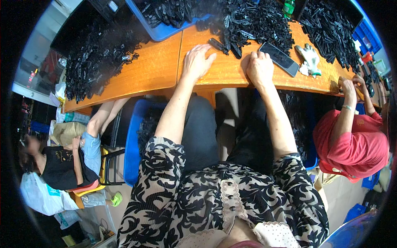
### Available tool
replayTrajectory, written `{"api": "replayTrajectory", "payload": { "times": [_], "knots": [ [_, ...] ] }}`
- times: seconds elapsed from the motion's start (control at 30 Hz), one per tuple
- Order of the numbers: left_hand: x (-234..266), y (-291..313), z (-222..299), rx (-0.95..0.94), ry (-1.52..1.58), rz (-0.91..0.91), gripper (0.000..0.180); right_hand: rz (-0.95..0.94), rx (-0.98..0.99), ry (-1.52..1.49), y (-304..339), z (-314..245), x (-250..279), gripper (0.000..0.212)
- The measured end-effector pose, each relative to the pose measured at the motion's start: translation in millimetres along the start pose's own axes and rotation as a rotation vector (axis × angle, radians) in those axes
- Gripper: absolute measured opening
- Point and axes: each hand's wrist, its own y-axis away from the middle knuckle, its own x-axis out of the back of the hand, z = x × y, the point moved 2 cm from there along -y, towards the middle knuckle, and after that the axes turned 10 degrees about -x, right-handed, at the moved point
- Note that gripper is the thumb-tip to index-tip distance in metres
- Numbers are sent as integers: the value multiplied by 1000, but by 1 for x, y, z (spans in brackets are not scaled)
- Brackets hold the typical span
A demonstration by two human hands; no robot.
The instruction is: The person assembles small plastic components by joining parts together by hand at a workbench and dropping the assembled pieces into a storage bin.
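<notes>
From the head view, my left hand (197, 63) lies palm-down inside the near edge of the wooden tabletop (157, 62), loosely open with thumb apart, gripping nothing visible, its fingertips just beside a black piece (217, 46). My right hand (260, 69) rests nearby, fingers bent under; whether it holds anything I cannot tell. A dark phone (280, 60) lies just beside it, a pale glove (309, 60) farther toward the right end. Heaped black parts (264, 22) crowd the far edge beside a blue bin (159, 36). A co-worker in red (355, 136) sits toward the right end.
</notes>
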Motion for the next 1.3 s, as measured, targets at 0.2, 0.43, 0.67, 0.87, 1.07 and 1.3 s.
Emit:
{"api": "replayTrajectory", "payload": {
  "times": [0.2, 0.43, 0.67, 0.87, 1.07, 1.3],
  "knots": [
    [-3, -1, -1, 12, -22, -10, 48, -107, -19, -109, 2, 3, 3, 11],
    [-5, -1, -2, 37, -13, -33, 49, -17, -96, -207, 3, 6, -3, 23],
    [-12, -24, 6, -242, -136, -35, 57, -25, -208, -193, 0, 7, -4, 16],
    [-12, -38, -9, -167, -140, -108, 44, -111, -226, -195, 2, 7, -8, 18],
    [-1, -21, 21, 263, 339, 157, 31, -159, -359, -494, -5, 7, 2, 15],
    [-12, 1, 53, 440, 1869, 344, 43, -255, -459, -1095, -51, -39, 23, 10]
  ]
}}
